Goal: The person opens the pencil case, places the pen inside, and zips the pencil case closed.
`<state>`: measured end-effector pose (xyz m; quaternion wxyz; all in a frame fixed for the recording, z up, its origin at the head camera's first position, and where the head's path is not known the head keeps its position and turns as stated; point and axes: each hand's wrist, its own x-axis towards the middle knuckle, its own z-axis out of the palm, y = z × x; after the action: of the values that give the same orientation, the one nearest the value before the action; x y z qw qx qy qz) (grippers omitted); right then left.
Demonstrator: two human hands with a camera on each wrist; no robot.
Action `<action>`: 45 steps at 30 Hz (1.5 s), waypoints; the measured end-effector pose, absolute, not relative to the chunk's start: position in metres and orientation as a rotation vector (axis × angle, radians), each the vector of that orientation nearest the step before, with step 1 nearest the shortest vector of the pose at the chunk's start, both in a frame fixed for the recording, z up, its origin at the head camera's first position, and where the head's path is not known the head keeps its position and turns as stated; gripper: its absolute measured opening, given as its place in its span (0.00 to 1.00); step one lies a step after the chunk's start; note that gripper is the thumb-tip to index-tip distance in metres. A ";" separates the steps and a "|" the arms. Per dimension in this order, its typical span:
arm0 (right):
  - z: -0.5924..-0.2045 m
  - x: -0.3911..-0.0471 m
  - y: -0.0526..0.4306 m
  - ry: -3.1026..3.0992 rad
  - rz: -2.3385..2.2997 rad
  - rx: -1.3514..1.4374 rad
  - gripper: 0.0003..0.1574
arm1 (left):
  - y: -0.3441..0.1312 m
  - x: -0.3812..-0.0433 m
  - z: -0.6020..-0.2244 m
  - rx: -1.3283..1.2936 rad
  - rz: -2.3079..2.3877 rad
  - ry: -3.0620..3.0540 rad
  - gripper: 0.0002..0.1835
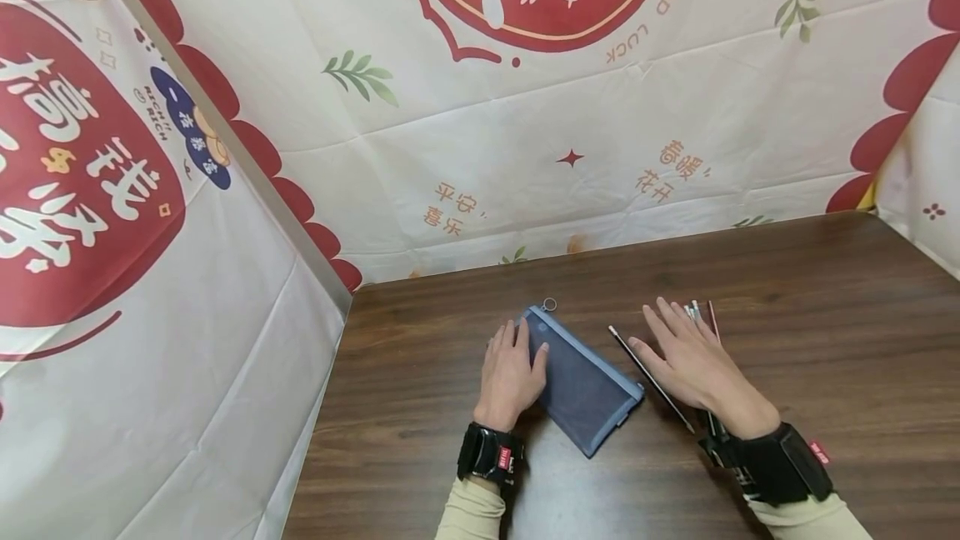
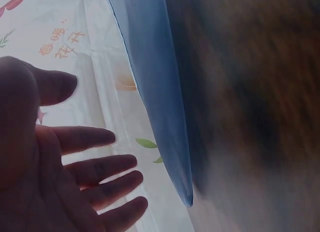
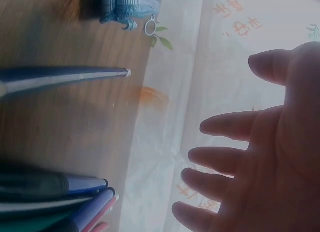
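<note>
A blue zippered mesh pouch (image 1: 581, 390) lies flat on the table, a small metal ring (image 1: 550, 304) at its far corner. Over the pouch's left side is my left hand (image 1: 510, 373), fingers loosely extended; the left wrist view shows a gap between that hand and the blue pouch (image 2: 155, 87). My right hand (image 1: 693, 361) is spread above several pens and pencils (image 1: 696, 311), partly covering them, and grips nothing. One dark pencil (image 1: 651, 377) lies apart, between the pouch and the right hand. Several pens (image 3: 87, 185) show below the fingers in the right wrist view.
The brown wooden table (image 1: 840, 332) meets a printed white cloth backdrop (image 1: 480, 157) at its far edge. Another printed cloth panel (image 1: 225, 373) stands along the left side. Both wrists wear black straps (image 1: 783, 465).
</note>
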<state>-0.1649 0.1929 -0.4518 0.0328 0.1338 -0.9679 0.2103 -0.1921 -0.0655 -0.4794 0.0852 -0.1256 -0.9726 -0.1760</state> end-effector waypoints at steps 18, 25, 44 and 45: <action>-0.457 -0.165 0.179 -2.941 0.688 0.475 0.35 | -0.057 -0.183 -0.477 -0.359 -0.429 -2.825 0.27; -0.465 -0.170 0.171 -2.865 0.676 0.563 0.19 | -0.053 -0.182 -0.478 -0.370 -0.368 -2.782 0.22; -0.478 -0.177 0.151 -2.977 0.731 0.553 0.15 | -0.038 -0.182 -0.482 -0.343 -0.364 -2.768 0.18; -0.479 -0.177 0.151 -2.977 0.732 0.548 0.15 | -0.037 -0.182 -0.482 -0.334 -0.362 -2.767 0.18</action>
<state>-0.1770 0.1507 -0.4788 0.0137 0.1760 -0.9558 0.2350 -0.1820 -0.0374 -0.4822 0.1646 -0.1173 -0.9711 -0.1271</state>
